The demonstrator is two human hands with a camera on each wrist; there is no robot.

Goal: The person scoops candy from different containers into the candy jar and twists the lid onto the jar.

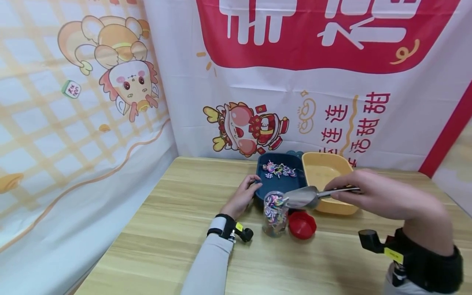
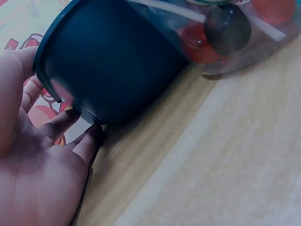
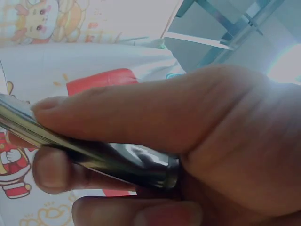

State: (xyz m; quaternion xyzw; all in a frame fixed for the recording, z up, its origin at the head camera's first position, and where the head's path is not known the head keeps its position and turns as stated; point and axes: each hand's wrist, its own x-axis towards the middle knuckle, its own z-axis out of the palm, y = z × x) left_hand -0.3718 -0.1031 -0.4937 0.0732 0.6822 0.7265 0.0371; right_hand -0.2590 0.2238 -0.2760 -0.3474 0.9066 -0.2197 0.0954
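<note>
My right hand [image 1: 383,192] grips the handle of a metal scoop [image 1: 303,197]; the right wrist view shows the thumb along the shiny handle [image 3: 127,160] and fingers curled beneath. The scoop's tip is tilted at the mouth of a clear jar [image 1: 274,229], which holds colourful swirled lollipops [image 1: 273,200]. My left hand [image 1: 241,196] holds the left side of a dark blue bin [image 1: 271,189], thumb at the rim and fingers against the outer wall, as the left wrist view shows. More swirled lollipops [image 1: 280,169] lie at the far end of that bin.
Right of the jar, a red lid [image 1: 302,225] lies on the wooden table [image 1: 158,246]. A yellow bin [image 1: 324,166] stands beside the blue one, partly behind the right hand. Printed cloth [image 1: 184,102] hangs close behind both bins, and another sheet borders the table's left.
</note>
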